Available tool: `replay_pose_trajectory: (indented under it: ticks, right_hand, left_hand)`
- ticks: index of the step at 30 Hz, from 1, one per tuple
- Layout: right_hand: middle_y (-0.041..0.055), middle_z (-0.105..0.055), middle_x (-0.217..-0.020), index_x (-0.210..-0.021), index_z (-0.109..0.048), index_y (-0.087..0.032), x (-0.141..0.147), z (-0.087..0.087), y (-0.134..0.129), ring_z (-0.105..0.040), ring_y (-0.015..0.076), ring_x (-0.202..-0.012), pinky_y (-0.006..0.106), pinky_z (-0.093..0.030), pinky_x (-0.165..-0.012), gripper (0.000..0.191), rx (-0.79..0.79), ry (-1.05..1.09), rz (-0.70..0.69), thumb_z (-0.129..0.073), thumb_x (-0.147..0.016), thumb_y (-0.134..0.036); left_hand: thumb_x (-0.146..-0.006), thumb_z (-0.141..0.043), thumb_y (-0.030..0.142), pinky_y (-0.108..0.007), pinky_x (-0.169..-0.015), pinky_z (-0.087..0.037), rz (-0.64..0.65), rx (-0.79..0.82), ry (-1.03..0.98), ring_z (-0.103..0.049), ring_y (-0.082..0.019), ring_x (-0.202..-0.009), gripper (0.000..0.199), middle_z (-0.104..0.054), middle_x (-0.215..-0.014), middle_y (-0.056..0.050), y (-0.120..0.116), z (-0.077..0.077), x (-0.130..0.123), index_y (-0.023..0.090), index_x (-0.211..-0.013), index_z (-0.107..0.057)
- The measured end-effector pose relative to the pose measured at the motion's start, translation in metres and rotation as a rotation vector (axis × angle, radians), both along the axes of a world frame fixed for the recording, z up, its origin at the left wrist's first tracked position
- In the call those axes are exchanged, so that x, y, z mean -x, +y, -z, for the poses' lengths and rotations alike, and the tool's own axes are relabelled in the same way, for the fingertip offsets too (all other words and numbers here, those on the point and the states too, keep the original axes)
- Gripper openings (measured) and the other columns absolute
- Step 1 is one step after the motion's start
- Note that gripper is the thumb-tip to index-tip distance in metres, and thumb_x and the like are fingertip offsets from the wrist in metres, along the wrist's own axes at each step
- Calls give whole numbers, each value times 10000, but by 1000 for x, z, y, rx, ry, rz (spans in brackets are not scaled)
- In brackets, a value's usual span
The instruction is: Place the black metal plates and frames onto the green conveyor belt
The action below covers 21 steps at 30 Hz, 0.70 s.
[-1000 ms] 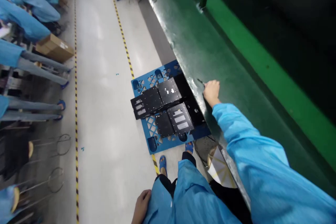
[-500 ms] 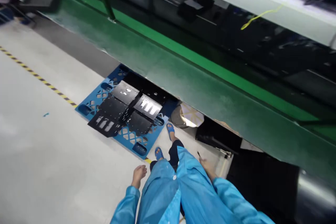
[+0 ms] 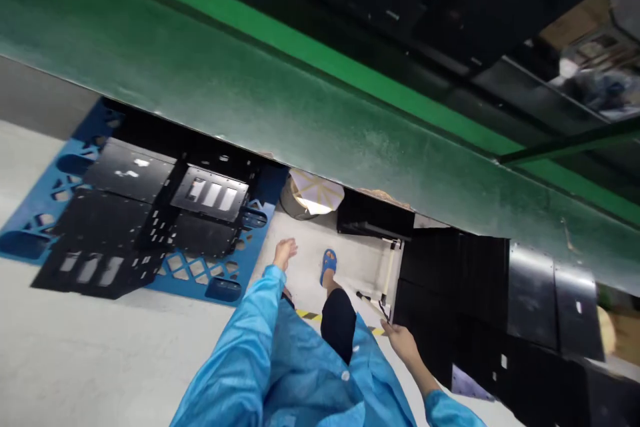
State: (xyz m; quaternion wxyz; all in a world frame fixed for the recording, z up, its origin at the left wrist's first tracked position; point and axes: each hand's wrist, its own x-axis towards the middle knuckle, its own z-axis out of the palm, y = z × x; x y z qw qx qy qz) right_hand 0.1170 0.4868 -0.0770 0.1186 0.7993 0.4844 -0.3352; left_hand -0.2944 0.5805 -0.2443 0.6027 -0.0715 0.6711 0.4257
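Note:
My left hand (image 3: 285, 253) hangs over the pale floor near the right edge of a blue pallet (image 3: 195, 273). Its fingers are loosely apart, and nothing is in it. My right hand (image 3: 400, 341) is closed on a thin dark pen-like thing (image 3: 384, 311), whose tip points up and away; its exact kind is too small to tell. Near that hand, a frame with pale bars (image 3: 388, 270) lies on the floor. Black metal panels with slots (image 3: 120, 227) lie on the pallet, away from both hands.
A long green bench ledge (image 3: 300, 120) runs across in front. Under it stand a round bin with a pale lid (image 3: 317, 192) and black panels (image 3: 450, 280) at the right. Yellow-black tape (image 3: 310, 315) marks the floor. My blue sandal (image 3: 329, 265) is mid-step.
My view has swung and moved to the right along the bench. The pallet now sits further left, and more black panels show at the right. The right hand still holds the thin dark thing.

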Motion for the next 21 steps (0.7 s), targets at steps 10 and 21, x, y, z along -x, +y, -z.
replay_pose_trajectory:
  ticks: [10, 21]
  right_hand:
    - [36, -574, -581, -611, -562, -215, -26, 61, 76, -555, 212, -633, 339, -430, -647, 741, -208, 153, 160, -480, -857, -909]
    - [110, -640, -918, -957, -685, -4, 6, 22, 407, -627, 210, -971, 400, -389, -912, 840, -1067, -90, -322, -105, -1103, -594]
  left_hand:
    - [-1018, -632, 528, -512, -1128, -496, -152, -259, 93, -617, -258, -1312, 473, -679, -1388, -147, 172, 157, -41, 183, -1340, -608]
    - [-1054, -485, 638, -435, -1059, -572, -340, -91, 130, -601, -283, -1386, 730, -568, -1578, -175, -9, 121, -159, 167, -1609, -426]
